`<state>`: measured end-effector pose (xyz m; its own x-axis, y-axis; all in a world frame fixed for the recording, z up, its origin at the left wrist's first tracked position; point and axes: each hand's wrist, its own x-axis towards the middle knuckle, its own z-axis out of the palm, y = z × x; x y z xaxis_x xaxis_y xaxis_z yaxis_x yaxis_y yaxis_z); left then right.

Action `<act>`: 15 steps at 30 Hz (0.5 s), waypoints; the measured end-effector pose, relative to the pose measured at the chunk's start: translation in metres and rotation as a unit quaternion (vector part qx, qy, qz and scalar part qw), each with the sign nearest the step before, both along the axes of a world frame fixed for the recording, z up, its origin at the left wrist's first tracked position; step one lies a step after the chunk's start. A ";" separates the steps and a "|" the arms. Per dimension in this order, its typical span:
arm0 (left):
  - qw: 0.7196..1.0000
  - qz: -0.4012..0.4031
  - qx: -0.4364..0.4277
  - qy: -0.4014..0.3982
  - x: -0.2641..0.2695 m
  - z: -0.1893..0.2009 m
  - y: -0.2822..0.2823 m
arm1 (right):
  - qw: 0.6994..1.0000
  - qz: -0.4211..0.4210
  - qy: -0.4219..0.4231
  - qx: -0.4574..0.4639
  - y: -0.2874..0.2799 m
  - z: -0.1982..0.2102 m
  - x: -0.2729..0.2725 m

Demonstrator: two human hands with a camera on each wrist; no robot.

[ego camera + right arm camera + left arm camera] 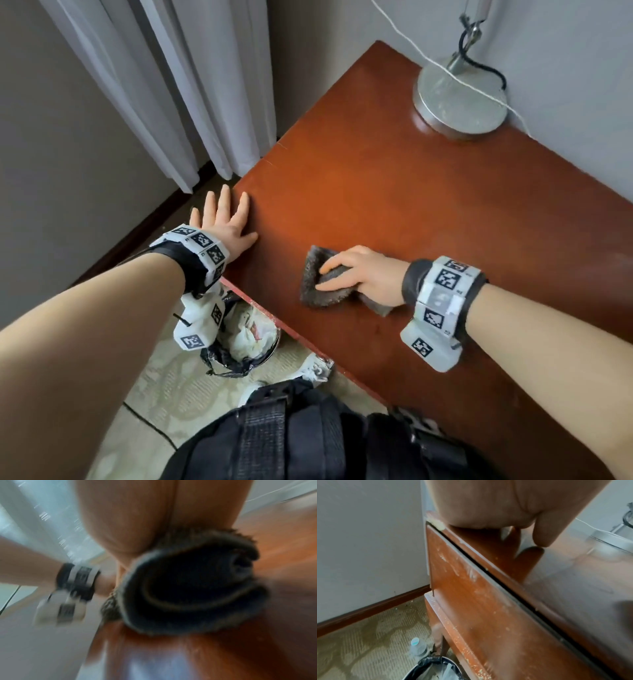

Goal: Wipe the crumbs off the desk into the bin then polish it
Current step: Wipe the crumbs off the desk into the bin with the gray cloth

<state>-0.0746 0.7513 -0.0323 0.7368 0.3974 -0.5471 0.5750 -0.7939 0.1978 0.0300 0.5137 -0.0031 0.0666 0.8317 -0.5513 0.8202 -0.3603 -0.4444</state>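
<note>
The reddish-brown desk (394, 192) fills the right of the head view. My left hand (224, 219) lies flat with fingers spread at the desk's left edge; its thumb (544, 534) touches the desk top (573, 581). My right hand (330, 274) grips a folded grey cloth (313, 287) and holds it down on the desk, near the front left. In the blurred right wrist view the cloth (193, 588) sits rolled under the palm. The bin (246, 346), lined with a black bag, stands on the floor below the left hand. Crumbs (471, 651) speckle the desk's side ledge above the bin (436, 669).
A metal lamp base (459, 99) with a white cable (445, 72) stands at the desk's far right by the wall. White curtains (164, 85) hang at the left. A water bottle (418, 646) lies on the carpet beside the bin.
</note>
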 end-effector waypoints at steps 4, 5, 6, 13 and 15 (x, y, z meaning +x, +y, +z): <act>0.999 -0.003 0.042 0.001 0.000 -0.001 -0.007 | 0.933 -0.337 -0.066 0.109 -0.042 0.005 0.035; 0.999 -0.003 0.053 0.008 0.000 0.001 -0.012 | 0.892 -0.426 -0.114 0.099 -0.053 0.001 0.040; 0.998 -0.006 0.064 0.013 0.001 0.003 -0.019 | 0.855 -0.493 -0.151 0.058 -0.061 -0.004 0.040; 0.987 -0.152 0.025 -0.042 0.021 0.011 -0.101 | 0.967 -0.233 -0.094 0.031 -0.082 -0.012 -0.076; 0.984 -0.172 0.012 -0.032 0.027 0.009 -0.119 | 0.986 -0.166 -0.002 0.017 -0.099 -0.003 -0.099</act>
<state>-0.0471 0.6318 -0.0234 0.8623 0.1305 -0.4892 0.2579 -0.9447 0.2027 -0.0694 0.4149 -0.0066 0.3398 0.7815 -0.5233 0.6616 -0.5940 -0.4577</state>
